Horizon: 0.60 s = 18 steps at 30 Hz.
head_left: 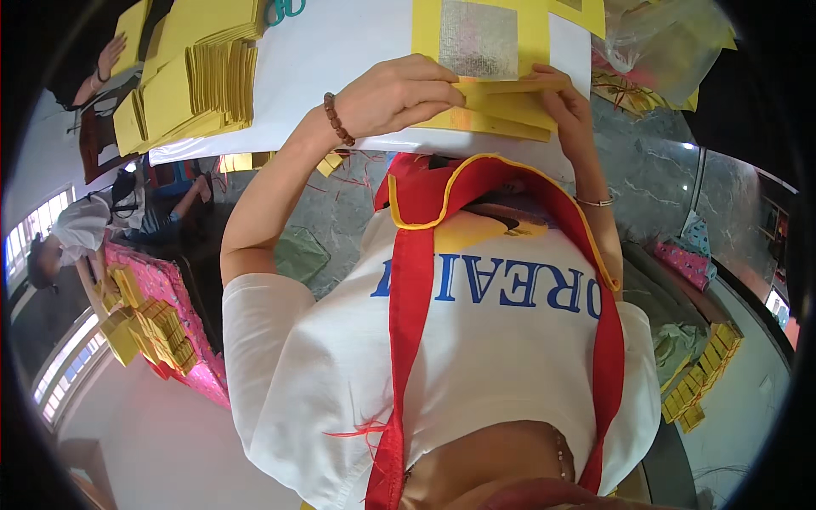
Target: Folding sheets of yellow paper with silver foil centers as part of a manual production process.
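A sheet of yellow paper with a silver foil square lies at the near edge of the white table. Its near part is folded up into a narrow strip. My left hand, with a brown bead bracelet on the wrist, pinches the left part of this fold, fingertips close to the foil. At the right end of the strip my right hand grips it between thumb and fingers. Below the strip more yellow paper shows along the table edge; whether it is the same sheet I cannot tell.
Stacks of folded yellow paper stand on the table at the left, near teal scissor handles. A clear plastic bag is at the far right. Another person's hand holds yellow paper at far left; a second person sits by yellow bundles.
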Available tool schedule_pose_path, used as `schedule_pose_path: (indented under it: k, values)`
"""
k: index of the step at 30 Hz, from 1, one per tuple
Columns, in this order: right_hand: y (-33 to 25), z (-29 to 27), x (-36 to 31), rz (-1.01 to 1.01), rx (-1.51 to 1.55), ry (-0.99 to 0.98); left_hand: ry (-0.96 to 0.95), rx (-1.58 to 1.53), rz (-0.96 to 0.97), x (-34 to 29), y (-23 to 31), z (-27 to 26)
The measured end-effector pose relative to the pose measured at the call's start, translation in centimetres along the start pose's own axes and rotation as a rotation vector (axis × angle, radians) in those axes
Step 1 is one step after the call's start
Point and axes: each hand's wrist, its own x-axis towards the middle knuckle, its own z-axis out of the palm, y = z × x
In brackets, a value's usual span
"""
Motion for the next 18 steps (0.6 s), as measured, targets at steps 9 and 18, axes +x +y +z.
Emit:
schedule_pose_path:
  k: [9,18]
  values:
    - [0.0,1.2,0.1,-0.214,-0.225,0.016,0.079,0.010,-0.220,0.0,0.6,0.6]
    - [0.1,0.6,0.6,-0.287,-0.156,-0.042,0.140,0.200,-0.229,-1.7,-2.0,1.1]
